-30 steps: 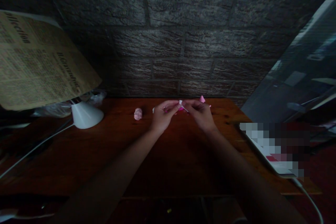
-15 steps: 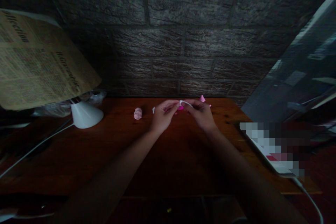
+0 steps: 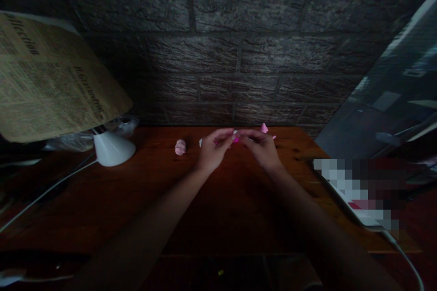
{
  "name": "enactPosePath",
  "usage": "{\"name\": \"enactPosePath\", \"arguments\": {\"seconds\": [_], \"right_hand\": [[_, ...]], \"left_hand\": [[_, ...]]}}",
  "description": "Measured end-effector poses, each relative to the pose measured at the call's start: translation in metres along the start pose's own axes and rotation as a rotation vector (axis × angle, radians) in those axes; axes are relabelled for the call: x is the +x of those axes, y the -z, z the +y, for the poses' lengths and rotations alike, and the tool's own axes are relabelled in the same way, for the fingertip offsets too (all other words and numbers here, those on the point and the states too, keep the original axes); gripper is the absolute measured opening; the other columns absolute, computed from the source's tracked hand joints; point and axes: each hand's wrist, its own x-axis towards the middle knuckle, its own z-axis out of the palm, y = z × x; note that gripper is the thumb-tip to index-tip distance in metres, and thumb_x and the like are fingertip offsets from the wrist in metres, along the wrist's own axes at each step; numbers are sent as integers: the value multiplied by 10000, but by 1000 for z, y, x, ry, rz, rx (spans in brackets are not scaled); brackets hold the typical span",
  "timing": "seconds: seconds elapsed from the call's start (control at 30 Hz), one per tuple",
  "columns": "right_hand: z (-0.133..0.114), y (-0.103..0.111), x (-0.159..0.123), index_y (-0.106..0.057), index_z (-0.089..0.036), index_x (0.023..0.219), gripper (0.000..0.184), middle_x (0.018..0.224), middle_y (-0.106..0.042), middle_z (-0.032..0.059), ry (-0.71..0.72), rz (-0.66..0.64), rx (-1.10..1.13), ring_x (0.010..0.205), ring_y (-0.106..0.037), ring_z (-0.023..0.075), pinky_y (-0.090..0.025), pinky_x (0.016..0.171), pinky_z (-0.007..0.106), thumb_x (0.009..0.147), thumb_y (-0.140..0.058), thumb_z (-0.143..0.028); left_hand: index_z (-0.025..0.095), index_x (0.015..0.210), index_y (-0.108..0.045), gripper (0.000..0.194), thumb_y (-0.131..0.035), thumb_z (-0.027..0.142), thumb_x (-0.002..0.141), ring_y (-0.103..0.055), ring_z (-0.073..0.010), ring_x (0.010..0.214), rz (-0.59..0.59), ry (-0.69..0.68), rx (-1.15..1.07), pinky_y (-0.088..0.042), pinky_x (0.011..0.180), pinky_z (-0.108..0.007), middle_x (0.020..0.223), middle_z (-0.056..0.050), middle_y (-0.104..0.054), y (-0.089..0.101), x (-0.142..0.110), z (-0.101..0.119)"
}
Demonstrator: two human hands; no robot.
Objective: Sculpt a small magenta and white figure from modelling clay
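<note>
My left hand (image 3: 212,150) is closed, thumb and fingers pinching a small white piece (image 3: 235,132) that looks like soft modelling clay. From the other side my right hand (image 3: 262,149) is also closed, its fingertips meeting at the same piece. Bright pink material (image 3: 236,139) shows between the hands, mostly covered by fingers. A pale pink clay lump (image 3: 180,147) lies on the table left of my left hand. Close beside that hand a white bit (image 3: 200,142) peeks out. Behind my right hand stands a pink cone-shaped piece (image 3: 264,128), partly hidden.
The wooden table (image 3: 136,200) meets a dark brick wall (image 3: 211,54). At left stands a lamp with a white base (image 3: 114,149) and newsprint shade (image 3: 58,86), a cable and clear plastic behind. A blurred-out white device (image 3: 367,216) with a cord lies at the right edge.
The white strip that stretched across my right fingers is now mostly covered, with only a small white spot at the fingertips. Both hands stay in nearly the same place.
</note>
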Motion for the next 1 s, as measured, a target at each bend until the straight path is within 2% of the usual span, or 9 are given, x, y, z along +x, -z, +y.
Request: {"name": "enactPosePath", "arguments": {"seconds": [0.33, 0.6, 0.7, 0.87, 1.0], "right_hand": [[-1, 1, 1, -811, -230, 906, 280, 909, -801, 52, -38, 12, 19, 818, -696, 189, -556, 759, 336, 733, -799, -451], [-2, -3, -2, -819, -255, 889, 219, 936, -808, 33, 29, 4, -50, 787, -700, 186, -550, 858, 383, 781, -750, -433], [0, -3, -1, -820, -248, 879, 224, 876, -801, 30, 29, 18, -52, 745, -684, 178, -549, 818, 367, 779, -746, -434], [0, 1, 2, -817, -237, 827, 263, 764, -770, 34, 23, 75, -48, 703, -658, 170, -539, 747, 339, 761, -758, -484], [0, 0, 3, -808, -214, 855, 310, 797, -775, 44, 1, 72, -8, 679, -646, 160, -534, 700, 323, 720, -794, -493]], "left_hand": [[209, 902, -709, 169, -772, 301, 774, -714, -164, 816, -24, -35, -21, -581, 698, -289, 921, -56, -771, 0, 1, 1], [214, 863, -691, 173, -787, 320, 766, -715, -168, 781, 39, -22, 27, -580, 679, -300, 875, -57, -763, 1, 0, 3], [209, 872, -716, 186, -798, 333, 760, -717, -172, 780, 29, -16, 12, -588, 694, -310, 878, -62, -772, 1, 0, 2], [218, 961, -769, 215, -768, 345, 788, -732, -184, 863, -60, 29, -57, -603, 762, -331, 990, -74, -792, -1, -1, 3], [214, 911, -761, 184, -789, 321, 765, -731, -178, 826, -22, 31, -69, -600, 750, -325, 941, -65, -793, -1, 0, 2]]}}
